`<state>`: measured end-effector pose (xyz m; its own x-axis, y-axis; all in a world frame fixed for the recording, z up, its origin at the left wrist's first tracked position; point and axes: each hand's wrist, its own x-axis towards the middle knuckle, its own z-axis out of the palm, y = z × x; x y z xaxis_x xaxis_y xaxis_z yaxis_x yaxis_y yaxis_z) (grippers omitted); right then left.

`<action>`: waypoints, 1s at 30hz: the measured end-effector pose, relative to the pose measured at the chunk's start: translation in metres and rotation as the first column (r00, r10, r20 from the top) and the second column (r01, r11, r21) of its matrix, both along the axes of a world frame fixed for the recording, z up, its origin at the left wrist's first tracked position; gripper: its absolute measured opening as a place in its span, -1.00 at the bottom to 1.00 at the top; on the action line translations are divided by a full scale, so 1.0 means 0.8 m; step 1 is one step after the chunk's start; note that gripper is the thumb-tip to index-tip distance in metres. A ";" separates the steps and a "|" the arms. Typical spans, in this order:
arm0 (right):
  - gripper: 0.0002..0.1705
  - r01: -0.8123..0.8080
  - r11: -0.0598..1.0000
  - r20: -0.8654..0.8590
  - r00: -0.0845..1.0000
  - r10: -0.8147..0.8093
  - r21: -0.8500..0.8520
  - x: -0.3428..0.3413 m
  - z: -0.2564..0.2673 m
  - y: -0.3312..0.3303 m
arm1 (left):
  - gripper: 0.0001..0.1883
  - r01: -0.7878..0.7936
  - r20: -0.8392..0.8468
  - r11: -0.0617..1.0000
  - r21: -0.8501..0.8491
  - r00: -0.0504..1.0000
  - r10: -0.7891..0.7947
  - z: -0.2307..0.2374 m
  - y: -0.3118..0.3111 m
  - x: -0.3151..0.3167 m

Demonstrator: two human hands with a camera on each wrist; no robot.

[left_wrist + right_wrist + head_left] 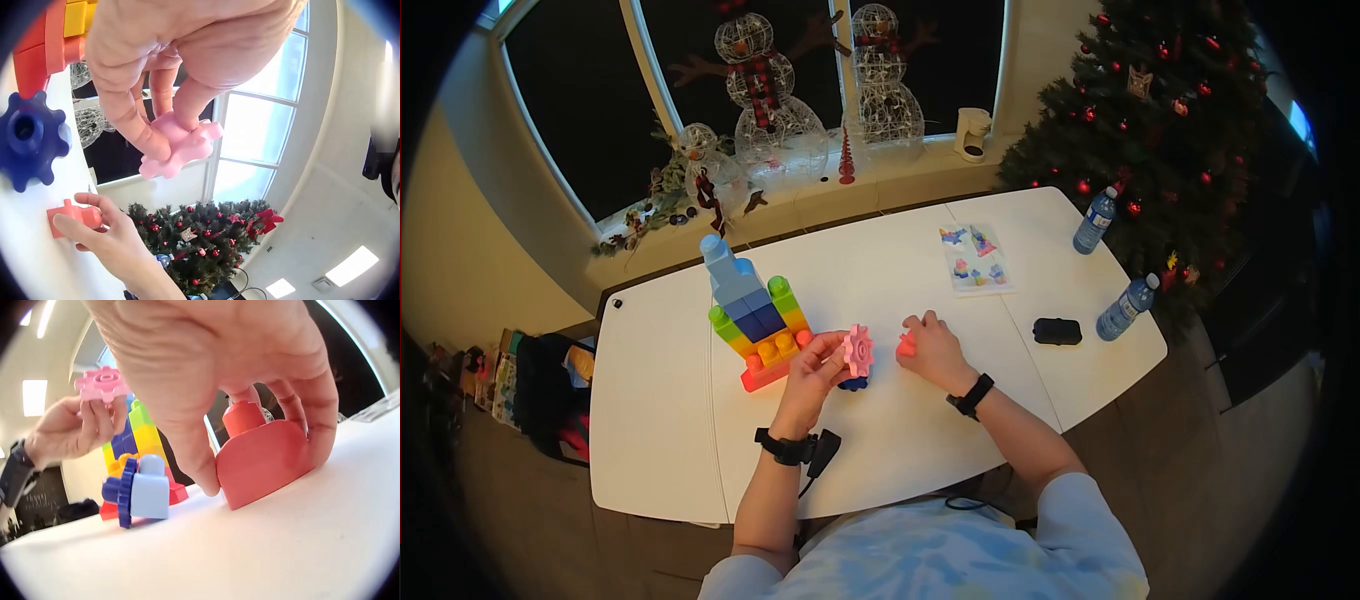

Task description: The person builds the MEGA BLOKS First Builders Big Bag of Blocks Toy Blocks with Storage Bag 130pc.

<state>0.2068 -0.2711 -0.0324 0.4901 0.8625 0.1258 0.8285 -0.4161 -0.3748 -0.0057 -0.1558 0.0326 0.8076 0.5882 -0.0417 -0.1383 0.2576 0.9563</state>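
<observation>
My left hand (808,385) pinches a pink gear (858,351) above the table, just right of a tower of colored blocks (752,310). In the left wrist view the pink gear (180,145) sits between fingertips and thumb. My right hand (937,354) grips a red block (907,346); the right wrist view shows this block (265,464) with a rounded top edge and one stud, standing on the table. Below the pink gear, a dark blue gear (128,492) is attached to a light blue block (150,495) on the table.
A picture sheet (978,260) lies toward the table's back, right of center. A black case (1057,331) and two water bottles (1127,307) are at the right. Beyond the table (650,440) stand a decorated tree (1145,130) and wire snowmen (780,130).
</observation>
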 end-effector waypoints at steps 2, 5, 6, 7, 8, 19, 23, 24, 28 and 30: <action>-0.26 -0.034 0.991 -0.242 0.968 0.065 0.132 0.005 0.016 -0.006 | -0.64 -0.004 -0.015 1.000 0.000 1.000 0.004 -0.008 0.006 -0.004; -0.20 -0.067 0.926 -0.436 0.868 0.238 0.372 0.000 0.055 -0.016 | -0.61 -0.023 -0.011 1.000 -0.001 1.000 0.023 -0.017 0.009 -0.002; -0.20 -0.068 0.927 -0.435 0.868 0.238 0.370 -0.006 0.071 -0.020 | -0.61 -0.040 0.002 0.999 0.002 0.999 0.040 -0.019 0.008 -0.001; -0.18 -0.096 0.891 -0.493 0.804 0.332 0.443 -0.016 0.087 -0.022 | -0.61 -0.040 0.003 0.999 -0.001 0.999 0.040 -0.018 0.007 0.000; -0.17 -0.112 0.850 -0.539 0.729 0.422 0.515 -0.024 0.097 -0.023 | -0.63 -0.061 0.011 0.998 -0.002 0.998 0.062 -0.016 0.005 0.001; -0.30 -0.182 0.784 -0.474 0.708 0.523 0.593 -0.043 0.115 -0.027 | -0.63 -0.084 0.072 0.996 0.008 0.994 0.083 -0.007 -0.001 -0.002; -0.36 -0.198 0.742 -0.427 0.711 0.558 0.640 -0.050 0.115 -0.025 | -0.62 -0.099 0.062 0.988 0.115 0.994 0.093 -0.002 -0.008 0.000; -0.36 -0.201 0.742 -0.428 0.709 0.561 0.640 -0.052 0.115 -0.026 | -0.62 -0.120 0.075 0.989 0.083 0.991 0.114 0.000 -0.011 0.000; -0.37 -0.213 0.753 -0.476 0.661 0.580 0.623 -0.043 0.108 -0.023 | -0.61 -0.111 0.031 0.976 0.190 0.994 0.107 -0.001 -0.005 -0.003; -0.36 -0.233 0.749 -0.500 0.618 0.607 0.621 -0.034 0.099 -0.020 | -0.47 0.017 -0.034 0.955 0.296 0.999 -0.008 0.003 0.010 -0.007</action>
